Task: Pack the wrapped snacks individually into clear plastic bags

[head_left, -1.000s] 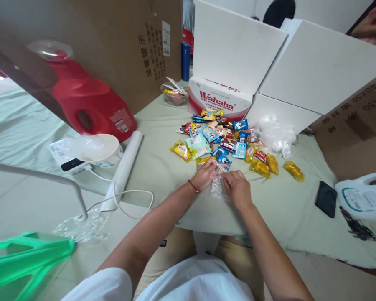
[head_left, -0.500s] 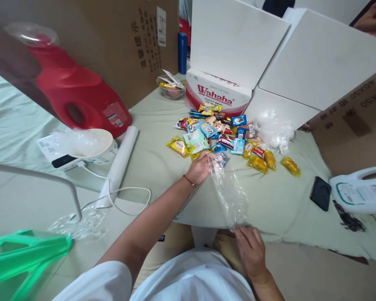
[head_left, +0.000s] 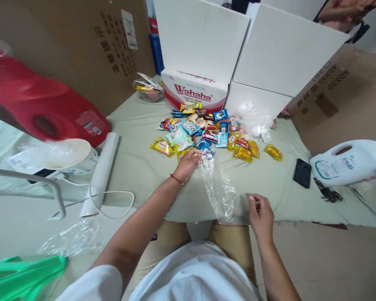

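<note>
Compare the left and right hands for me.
The left hand pinches a clear plastic bag; the right hand is apart from it. The left wears a red bracelet; the right shows none. The left is by the snack pile; the right is nearer the front edge of the table. Both are ungloved.

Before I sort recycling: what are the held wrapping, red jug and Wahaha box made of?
Held wrapping: probably thin, glossy plastic film; see-through and crinkled, with glints.
Red jug: likely moulded plastic, smooth, softly shiny; handle opening through its body.
Wahaha box: seemingly printed cardboard, flat-faced with straight edges; its coating is unclear.
</note>
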Demonstrator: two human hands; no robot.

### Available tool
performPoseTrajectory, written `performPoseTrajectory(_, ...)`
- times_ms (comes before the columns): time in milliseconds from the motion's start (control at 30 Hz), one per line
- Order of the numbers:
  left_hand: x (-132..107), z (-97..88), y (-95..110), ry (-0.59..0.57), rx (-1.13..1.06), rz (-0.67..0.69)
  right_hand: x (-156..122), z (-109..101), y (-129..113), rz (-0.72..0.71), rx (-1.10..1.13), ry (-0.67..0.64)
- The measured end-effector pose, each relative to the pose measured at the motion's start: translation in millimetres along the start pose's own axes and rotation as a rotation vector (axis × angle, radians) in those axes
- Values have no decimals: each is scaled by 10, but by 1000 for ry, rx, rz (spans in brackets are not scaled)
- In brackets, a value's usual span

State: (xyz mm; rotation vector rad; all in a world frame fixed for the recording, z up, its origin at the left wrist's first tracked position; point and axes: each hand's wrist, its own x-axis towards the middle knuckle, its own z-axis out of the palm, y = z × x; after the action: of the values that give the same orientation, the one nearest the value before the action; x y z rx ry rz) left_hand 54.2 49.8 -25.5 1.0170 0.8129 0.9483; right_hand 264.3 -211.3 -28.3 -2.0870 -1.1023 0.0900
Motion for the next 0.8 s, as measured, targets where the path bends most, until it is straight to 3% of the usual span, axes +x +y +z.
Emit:
performPoseTrajectory(100,-135,-34,125,79,235,118,208,115,-44,7,-73,-200)
performPoseTrajectory(200,-437,-32,260,317,580,362,267,195,-83,-6,-70,-359)
performPoseTrajectory(267,-712,43,300,478,713,525,240,203,-92,-40,-27,-340)
performPoseTrajectory(300,-852,107,295,486,729,569,216,194,-93,-63,-11,-303)
performPoseTrajectory(333,-982,187,272,409,712,568,188,179,-95,-85,-5,-257)
performPoseTrajectory(433,-1251,472,121,26,517,312,104,114,-123,-172,-13,-139)
performPoseTrajectory(500,-1308,650,-1,-81,379,57,46,71,-182,-263,-15,-85)
performPoseTrajectory(600,-1269,829,-141,-85,332,-158,-89,41,-357,-441,-40,-46)
performPoseTrajectory(700,-1187,873,-229,-32,418,-145,-286,55,-592,-650,-88,-78)
performPoseTrajectory(800,-1152,785,-294,23,511,-102,-389,76,-743,-820,-26,-180)
